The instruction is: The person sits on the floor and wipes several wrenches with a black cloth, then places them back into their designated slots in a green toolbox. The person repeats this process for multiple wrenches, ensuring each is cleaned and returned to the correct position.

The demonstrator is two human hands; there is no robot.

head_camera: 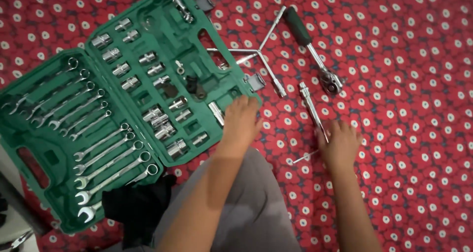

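Note:
An open green tool case (59, 153) lies on a red flowered cloth, with several wrenches (106, 156) in its left half and several sockets (157, 124) in its right half. My left hand (241, 121) rests at the case's right corner, next to a long socket (216, 112); whether it holds anything is hidden. My right hand (340, 143) lies on the cloth over the near end of a chrome extension bar (310, 106), with a thin metal rod (305, 157) just left of it. The fingers are curled over the bar's end.
A ratchet (310, 47) with a dark green handle lies at the upper right. A three-armed chrome wrench (258, 52) lies beside the case. A black cloth (138, 207) sits by my knee. The cloth's edge and a floor strip show at the lower left.

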